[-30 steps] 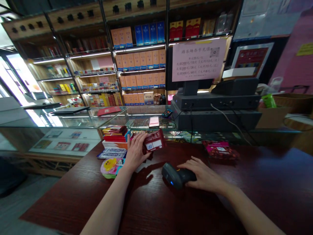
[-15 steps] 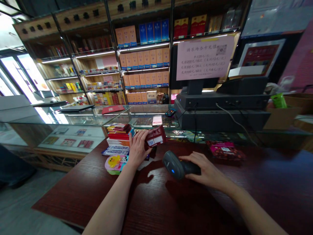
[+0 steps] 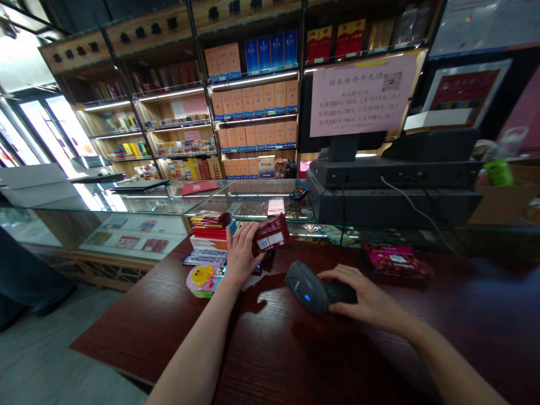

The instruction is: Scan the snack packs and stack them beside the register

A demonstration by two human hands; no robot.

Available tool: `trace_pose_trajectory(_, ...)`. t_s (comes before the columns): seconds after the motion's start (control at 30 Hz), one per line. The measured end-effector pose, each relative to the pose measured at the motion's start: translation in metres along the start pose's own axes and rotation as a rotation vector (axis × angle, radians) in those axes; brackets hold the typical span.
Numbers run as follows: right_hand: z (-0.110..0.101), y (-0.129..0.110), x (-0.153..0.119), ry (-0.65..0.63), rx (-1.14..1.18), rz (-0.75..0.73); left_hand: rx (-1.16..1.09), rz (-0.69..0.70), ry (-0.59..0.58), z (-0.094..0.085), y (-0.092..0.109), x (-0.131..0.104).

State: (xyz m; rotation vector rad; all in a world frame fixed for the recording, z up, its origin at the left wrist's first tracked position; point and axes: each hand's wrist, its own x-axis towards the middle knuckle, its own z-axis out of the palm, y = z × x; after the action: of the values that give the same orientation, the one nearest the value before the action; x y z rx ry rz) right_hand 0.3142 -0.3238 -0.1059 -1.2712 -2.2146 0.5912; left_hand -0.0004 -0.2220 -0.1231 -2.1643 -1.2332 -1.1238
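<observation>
My left hand (image 3: 243, 256) grips a dark red snack packet (image 3: 272, 234) by its left end, with a white label facing me. My right hand (image 3: 358, 292) is wrapped round the handle of a black barcode scanner (image 3: 307, 287), which shows a blue light and has its head towards the left. Beside my left hand, a stack of red and yellow packets (image 3: 208, 228) stands on the dark wooden table (image 3: 169, 343). Blue and white packets (image 3: 205, 257) and a pink and green pack with a yellow duck (image 3: 202, 275) lie in front of that stack.
A pink and brown bag (image 3: 397, 260) lies at the right back of the table. Behind are a glass counter (image 3: 236, 194) and a monitor base (image 3: 392, 194) with a cable. Shelves of boxes line the wall. A person's leg (image 3: 29, 275) shows at the left.
The whole view has shifted slightly, so things appear a little further right. Both hands keep their holds on the packet and the scanner.
</observation>
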Motion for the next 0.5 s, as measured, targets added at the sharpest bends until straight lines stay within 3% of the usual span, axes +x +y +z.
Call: trace_pose_trajectory(0.5, -0.0044, -0.0047, -0.0010, -0.042, -0.015, 0.006, -0.006, -0.004, 0.028, 0.0037, -0.0012, -0.0015)
